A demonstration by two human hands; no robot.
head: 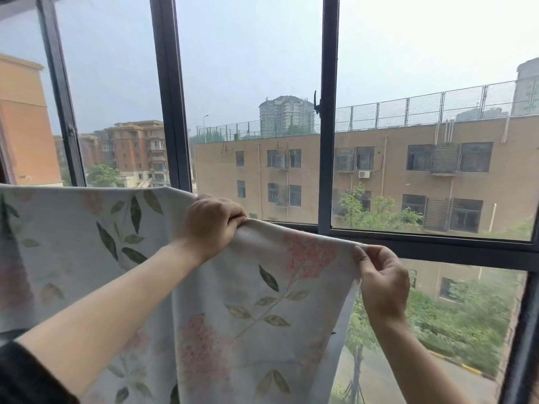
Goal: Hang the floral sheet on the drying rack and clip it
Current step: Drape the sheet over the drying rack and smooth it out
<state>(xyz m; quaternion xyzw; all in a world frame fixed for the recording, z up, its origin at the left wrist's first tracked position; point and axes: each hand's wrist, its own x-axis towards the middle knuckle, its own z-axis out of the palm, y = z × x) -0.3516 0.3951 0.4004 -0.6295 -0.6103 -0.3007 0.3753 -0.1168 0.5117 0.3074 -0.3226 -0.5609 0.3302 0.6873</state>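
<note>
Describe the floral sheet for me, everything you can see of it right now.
The floral sheet is pale, soft-looking cloth printed with pink flower clusters and green leafy sprigs. It hangs spread before the window, its top edge level at the left and sloping down to the right. The left hand grips the top edge; the right hand pinches the top right corner. Its lower part leaves the frame.

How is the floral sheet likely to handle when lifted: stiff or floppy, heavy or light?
Probably floppy: the floral sheet hangs limp below the left hand and right hand. Likely light: the right hand's pinch alone holds its corner.
</note>
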